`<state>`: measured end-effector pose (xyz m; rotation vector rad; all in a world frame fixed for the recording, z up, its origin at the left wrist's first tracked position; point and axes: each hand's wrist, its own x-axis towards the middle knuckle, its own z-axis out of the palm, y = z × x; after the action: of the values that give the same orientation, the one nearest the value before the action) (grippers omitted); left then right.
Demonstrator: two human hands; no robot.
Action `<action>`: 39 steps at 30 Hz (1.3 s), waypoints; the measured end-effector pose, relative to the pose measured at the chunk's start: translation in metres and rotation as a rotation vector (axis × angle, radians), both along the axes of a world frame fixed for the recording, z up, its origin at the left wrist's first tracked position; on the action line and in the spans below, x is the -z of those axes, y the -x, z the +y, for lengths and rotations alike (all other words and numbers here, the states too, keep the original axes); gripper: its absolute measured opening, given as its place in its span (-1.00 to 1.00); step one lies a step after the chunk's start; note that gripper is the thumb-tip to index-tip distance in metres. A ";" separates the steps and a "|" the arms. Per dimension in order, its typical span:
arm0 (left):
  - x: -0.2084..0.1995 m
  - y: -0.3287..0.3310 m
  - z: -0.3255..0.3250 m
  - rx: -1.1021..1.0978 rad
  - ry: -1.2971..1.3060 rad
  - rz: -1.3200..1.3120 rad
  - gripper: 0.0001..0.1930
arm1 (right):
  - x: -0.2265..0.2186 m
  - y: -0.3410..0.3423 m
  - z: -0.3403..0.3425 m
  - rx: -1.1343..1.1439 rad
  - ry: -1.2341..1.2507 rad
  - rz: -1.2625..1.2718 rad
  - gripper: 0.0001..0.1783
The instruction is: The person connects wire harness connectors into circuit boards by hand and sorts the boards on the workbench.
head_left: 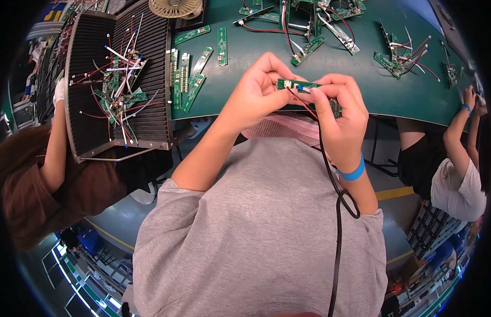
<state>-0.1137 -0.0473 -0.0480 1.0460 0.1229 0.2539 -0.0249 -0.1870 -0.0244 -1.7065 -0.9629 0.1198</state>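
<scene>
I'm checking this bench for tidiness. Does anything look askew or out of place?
Yes. In the black ribbed tray the wired boards lie in a tangled heap, while the bare strips beside it sit in rows.

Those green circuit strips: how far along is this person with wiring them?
Done, apparently: wired boards lie heaped in the black ribbed tray, more across the green table. In hand: the left hand steadies one narrow board while the right hand works at a connector with a red wire. Left: bare strips beside the tray.
</scene>
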 end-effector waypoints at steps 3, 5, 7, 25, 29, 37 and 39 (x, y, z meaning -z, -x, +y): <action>-0.003 0.000 -0.001 -0.004 0.013 0.005 -0.80 | 0.001 0.000 0.001 -0.004 -0.013 -0.010 -0.93; -0.005 0.000 -0.002 -0.010 0.022 0.014 -0.79 | 0.001 -0.001 0.001 -0.010 -0.018 -0.013 -0.94; -0.005 -0.001 -0.003 -0.038 -0.011 0.025 -0.81 | 0.001 -0.003 0.001 -0.024 -0.016 -0.028 -0.94; -0.062 -0.103 0.074 -0.438 -0.873 -0.007 -0.59 | -0.007 -0.063 -0.024 0.303 -0.180 0.010 -0.74; -0.056 -0.096 0.097 -0.660 -1.275 0.189 -0.49 | 0.009 -0.115 -0.053 0.586 -0.122 -0.066 -0.75; 0.000 0.029 0.069 -0.477 -1.566 0.794 -0.66 | 0.016 -0.168 -0.046 0.799 0.073 -0.147 -0.72; 0.012 0.037 0.065 -0.507 -1.576 0.820 -0.68 | 0.024 -0.184 -0.047 0.830 0.128 -0.216 -0.78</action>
<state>-0.1506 0.0175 -0.0598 2.6528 1.0613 0.3606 0.1589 -0.2340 -0.0482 -2.1374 -0.3351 -0.5667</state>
